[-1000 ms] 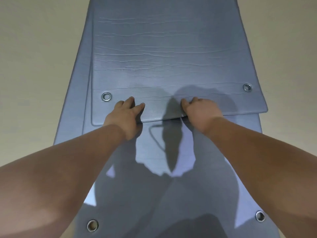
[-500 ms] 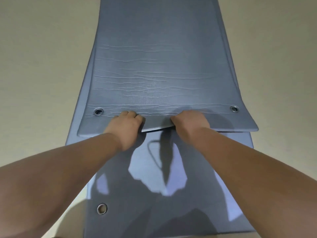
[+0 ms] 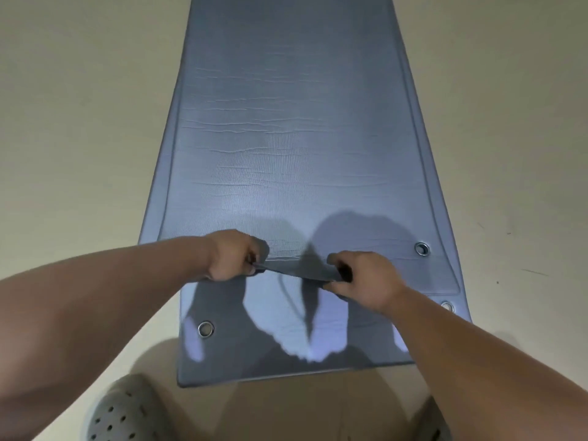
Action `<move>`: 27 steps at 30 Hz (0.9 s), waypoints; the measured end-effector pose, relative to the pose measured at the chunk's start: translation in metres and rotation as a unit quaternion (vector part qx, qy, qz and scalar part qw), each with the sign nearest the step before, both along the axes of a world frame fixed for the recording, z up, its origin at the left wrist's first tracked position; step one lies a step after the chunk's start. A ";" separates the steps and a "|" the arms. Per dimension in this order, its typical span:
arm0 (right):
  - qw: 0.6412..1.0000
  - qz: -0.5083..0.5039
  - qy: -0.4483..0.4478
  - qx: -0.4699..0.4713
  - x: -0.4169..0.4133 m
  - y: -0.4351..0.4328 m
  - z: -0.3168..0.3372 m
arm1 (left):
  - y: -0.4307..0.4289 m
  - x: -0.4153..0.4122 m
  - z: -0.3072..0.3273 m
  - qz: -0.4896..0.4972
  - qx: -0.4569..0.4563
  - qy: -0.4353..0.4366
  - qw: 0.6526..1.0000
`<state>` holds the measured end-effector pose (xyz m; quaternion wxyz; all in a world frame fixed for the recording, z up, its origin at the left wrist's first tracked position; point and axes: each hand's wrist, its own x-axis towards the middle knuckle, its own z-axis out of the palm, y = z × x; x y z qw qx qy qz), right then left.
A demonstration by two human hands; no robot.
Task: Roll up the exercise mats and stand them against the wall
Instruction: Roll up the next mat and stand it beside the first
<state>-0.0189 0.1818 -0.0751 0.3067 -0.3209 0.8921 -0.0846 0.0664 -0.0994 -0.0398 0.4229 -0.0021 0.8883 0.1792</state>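
Note:
Two blue-grey exercise mats lie stacked lengthwise on the floor, running away from me. The upper mat (image 3: 292,128) has a wrinkled surface and a metal eyelet (image 3: 422,249) near its right corner. Its near edge is lifted off the lower mat (image 3: 276,358). My left hand (image 3: 234,256) grips that raised edge left of centre, fingers curled round it. My right hand (image 3: 366,281) grips the same edge right of centre. The lower mat's near end sticks out toward me with eyelets at both corners.
Beige floor (image 3: 79,122) surrounds the mats on both sides. A grey perforated clog (image 3: 127,412) on my left foot stands just before the lower mat's near left corner. Shadows of my arms fall across the lower mat.
Both hands went from pressing on the upper mat's near edge to curling round it and lifting it. The view moved forward, and the lower mat's near end and my shoe came into sight.

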 end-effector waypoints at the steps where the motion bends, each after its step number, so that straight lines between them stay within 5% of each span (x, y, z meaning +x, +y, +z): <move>1: 1.000 0.001 0.013 -0.016 0.001 0.004 -0.002 | -0.003 -0.002 0.001 0.013 0.011 0.007 1.000; 7: 0.964 -0.020 0.219 -0.152 0.015 -0.005 0.002 | -0.025 -0.013 0.009 0.118 0.070 0.026 0.990; 11: 0.972 -0.003 0.227 -0.063 -0.009 -0.031 0.024 | -0.031 -0.015 0.016 0.157 0.044 0.059 0.985; 16: 0.984 -0.056 0.161 0.059 -0.033 -0.063 0.029 | 0.010 -0.002 0.002 0.054 -0.213 0.247 0.944; 20: 0.985 -0.040 0.143 0.091 -0.047 -0.076 0.021 | 0.044 0.028 -0.019 -0.127 -0.197 0.375 0.897; 24: 0.986 -0.016 0.132 0.099 -0.062 -0.085 0.016 | 0.066 0.037 -0.033 -0.120 -0.253 0.191 0.941; 27: 0.970 0.045 0.231 0.061 -0.062 -0.083 0.012 | 0.060 0.014 -0.032 -0.065 -0.229 0.132 0.962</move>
